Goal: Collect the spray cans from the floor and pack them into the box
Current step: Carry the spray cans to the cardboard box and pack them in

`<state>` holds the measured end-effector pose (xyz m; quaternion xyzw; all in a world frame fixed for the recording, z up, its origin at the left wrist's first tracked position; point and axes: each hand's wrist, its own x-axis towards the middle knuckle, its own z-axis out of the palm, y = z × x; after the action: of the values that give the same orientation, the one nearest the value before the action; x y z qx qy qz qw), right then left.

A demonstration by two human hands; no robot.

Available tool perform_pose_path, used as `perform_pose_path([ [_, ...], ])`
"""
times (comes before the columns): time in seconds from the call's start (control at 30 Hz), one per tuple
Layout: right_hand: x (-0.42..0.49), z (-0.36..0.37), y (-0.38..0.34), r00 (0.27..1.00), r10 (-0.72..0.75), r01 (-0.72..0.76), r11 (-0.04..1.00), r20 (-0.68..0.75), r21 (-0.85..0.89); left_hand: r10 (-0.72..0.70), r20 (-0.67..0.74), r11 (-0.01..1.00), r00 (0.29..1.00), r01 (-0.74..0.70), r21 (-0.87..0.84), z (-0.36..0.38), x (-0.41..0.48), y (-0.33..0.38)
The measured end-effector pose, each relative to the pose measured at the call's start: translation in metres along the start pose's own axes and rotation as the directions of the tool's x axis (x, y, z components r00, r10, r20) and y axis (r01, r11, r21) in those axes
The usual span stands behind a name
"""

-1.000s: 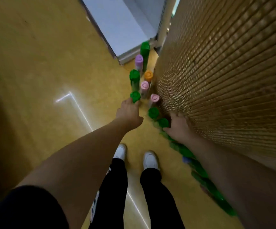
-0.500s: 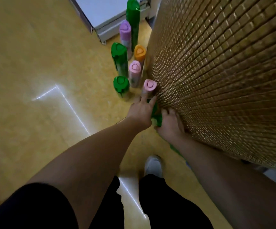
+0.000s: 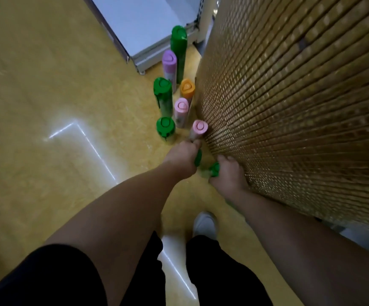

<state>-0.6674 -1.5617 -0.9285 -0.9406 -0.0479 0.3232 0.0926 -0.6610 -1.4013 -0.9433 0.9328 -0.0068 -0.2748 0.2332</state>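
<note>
On the yellow floor (image 3: 46,85) stand upright spray cans, green-capped (image 3: 165,125), pink-capped (image 3: 200,127) and others. The left hand (image 3: 182,159) closes around a green-capped can (image 3: 198,157); the right hand (image 3: 227,175) grips another green cap (image 3: 214,168) (both blurred), touching the tall brown corrugated cardboard wall (image 3: 289,107).

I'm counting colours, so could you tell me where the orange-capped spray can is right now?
In the head view, the orange-capped can stands upright on the floor beside the cardboard wall, between the purple-capped can behind it and a pink-capped can.
</note>
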Motion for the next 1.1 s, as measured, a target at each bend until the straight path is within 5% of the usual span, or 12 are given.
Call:
perform_pose_path([
  [0.27,-0.086,-0.150,-0.076,0.998,-0.069,0.069,0.998,-0.010,-0.008,-0.081,-0.042,0.997,0.996,0.081,-0.002,-0.179,-0.102,0.045],
  [0.53,-0.177,-0.348,-0.175,0.961,-0.266,0.267,0.964,-0.070,0.003,-0.146,-0.310,0.989,0.940,0.136,-0.053,-0.385,-0.228,0.112],
  [0.7,-0.248,-0.470,-0.228,0.907,-0.379,0.367,0.925,-0.186,-0.097,-0.262,-0.508,0.965,0.820,0.225,-0.135,-0.506,-0.304,0.152],
  [0.87,-0.322,-0.560,-0.260,0.818,-0.419,0.452,0.892,-0.394,-0.010,-0.278,-0.699,0.959,0.659,0.153,-0.238,-0.597,-0.379,0.190],
  [1.1,-0.418,-0.642,-0.297,0.634,-0.258,0.567,0.796,-0.729,0.212,-0.250,-0.823,0.949,0.511,-0.039,-0.313,-0.680,-0.459,0.231],
])
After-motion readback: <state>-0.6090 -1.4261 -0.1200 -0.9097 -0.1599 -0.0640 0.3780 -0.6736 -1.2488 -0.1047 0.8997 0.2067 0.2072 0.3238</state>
